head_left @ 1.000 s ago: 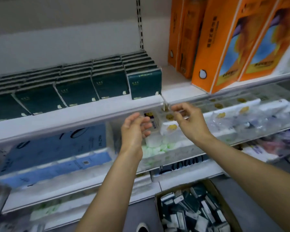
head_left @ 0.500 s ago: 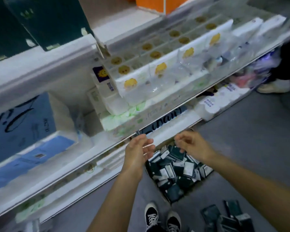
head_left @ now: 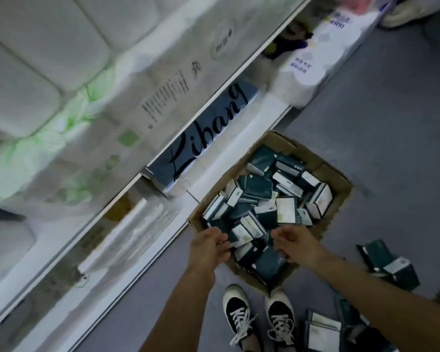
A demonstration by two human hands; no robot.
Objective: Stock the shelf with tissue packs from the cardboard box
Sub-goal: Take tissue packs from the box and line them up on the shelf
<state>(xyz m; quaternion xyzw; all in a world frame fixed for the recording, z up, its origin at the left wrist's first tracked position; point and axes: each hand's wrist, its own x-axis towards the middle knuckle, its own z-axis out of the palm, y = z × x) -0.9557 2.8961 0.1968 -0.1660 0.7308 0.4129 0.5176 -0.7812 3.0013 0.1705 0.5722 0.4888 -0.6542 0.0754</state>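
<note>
An open cardboard box (head_left: 339, 177) stands on the grey floor against the bottom shelf, filled with a jumble of dark green tissue packs (head_left: 258, 188), some showing white faces. My left hand (head_left: 210, 248) hovers over the box's near-left corner, fingers loosely bent above the packs and holding nothing. My right hand (head_left: 295, 243) hangs over the near side of the box, its fingers drooping toward a green pack (head_left: 269, 262); no pack is gripped. The upper shelf with the stocked green packs is out of view.
Lower shelves (head_left: 163, 153) run diagonally on the left, holding white roll packs (head_left: 313, 62) and a blue "Libang" pack (head_left: 208, 133). Loose green packs (head_left: 391, 266) lie on the floor at right. My black-and-white shoes (head_left: 259, 318) stand just behind the box.
My view swung down from the upper shelf to the floor. Both hands dropped from shelf height to the near edge of the box.
</note>
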